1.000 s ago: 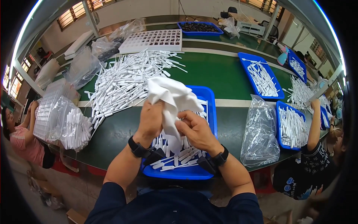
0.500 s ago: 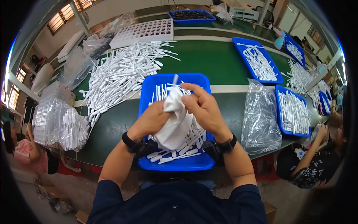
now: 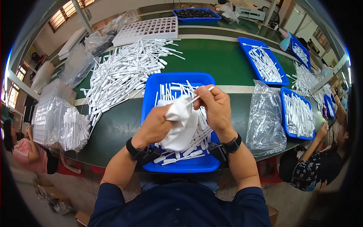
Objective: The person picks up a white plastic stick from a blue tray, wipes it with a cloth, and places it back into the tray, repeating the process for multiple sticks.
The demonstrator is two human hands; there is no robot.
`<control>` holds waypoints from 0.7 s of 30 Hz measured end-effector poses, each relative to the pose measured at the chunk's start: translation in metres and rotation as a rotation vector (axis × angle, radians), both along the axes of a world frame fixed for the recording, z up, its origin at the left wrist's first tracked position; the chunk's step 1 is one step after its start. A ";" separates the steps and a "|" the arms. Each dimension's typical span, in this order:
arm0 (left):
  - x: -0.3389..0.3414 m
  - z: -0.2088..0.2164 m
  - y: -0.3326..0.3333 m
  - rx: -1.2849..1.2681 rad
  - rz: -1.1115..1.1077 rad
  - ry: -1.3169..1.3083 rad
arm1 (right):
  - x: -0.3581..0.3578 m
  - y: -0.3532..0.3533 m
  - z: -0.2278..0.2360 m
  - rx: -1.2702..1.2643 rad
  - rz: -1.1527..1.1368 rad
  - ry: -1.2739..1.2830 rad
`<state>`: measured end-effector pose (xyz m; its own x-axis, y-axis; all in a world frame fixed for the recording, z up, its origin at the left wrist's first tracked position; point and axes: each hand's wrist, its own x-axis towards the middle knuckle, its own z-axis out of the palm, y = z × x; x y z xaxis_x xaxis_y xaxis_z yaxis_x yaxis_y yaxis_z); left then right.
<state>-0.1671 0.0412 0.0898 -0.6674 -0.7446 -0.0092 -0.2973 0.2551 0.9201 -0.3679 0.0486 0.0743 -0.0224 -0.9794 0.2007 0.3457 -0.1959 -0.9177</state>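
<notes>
Over a blue tray (image 3: 189,167), the left hand (image 3: 154,125) grips white cloth (image 3: 178,133); the right hand (image 3: 216,109) pinches a white stick (image 3: 194,100) at the cloth's 1 o'clock. Pale lettering (image 3: 301,171) marks a black shirt (image 3: 315,174) at 4 o'clock.

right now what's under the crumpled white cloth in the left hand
Around the crumpled white cloth, a blue rectangular plastic tray and its slender white bulb-ended droppers show. What lies directly beneath is hidden by the cloth and left hand.
</notes>
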 end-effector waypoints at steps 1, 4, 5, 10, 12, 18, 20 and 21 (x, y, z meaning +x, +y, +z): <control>0.000 -0.003 0.000 -0.057 0.087 0.128 | 0.000 -0.001 0.000 0.015 -0.033 -0.105; 0.004 -0.015 -0.002 -0.179 0.263 0.385 | 0.007 0.003 0.001 0.077 0.025 -0.202; 0.008 -0.022 -0.004 -0.239 0.309 0.469 | 0.010 0.004 0.001 0.110 0.053 -0.252; 0.011 -0.030 -0.003 -0.265 0.444 0.825 | 0.016 0.005 -0.005 0.297 0.235 -0.379; 0.006 -0.024 -0.002 -0.214 0.467 0.920 | 0.015 0.005 -0.005 0.252 0.220 -0.382; -0.001 -0.011 -0.013 0.459 0.592 0.831 | 0.009 0.005 0.000 -0.002 0.062 -0.072; 0.001 -0.016 -0.019 0.482 0.611 0.746 | 0.008 0.013 0.008 -0.123 -0.011 0.245; 0.004 -0.019 -0.022 0.460 0.608 0.686 | 0.008 0.017 0.011 -0.184 -0.046 0.404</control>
<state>-0.1635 0.0196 0.0708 -0.1473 -0.9795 -0.1377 0.3683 -0.1835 0.9114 -0.3598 0.0652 0.0850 0.0508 -0.9265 0.3728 -0.0468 -0.3750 -0.9258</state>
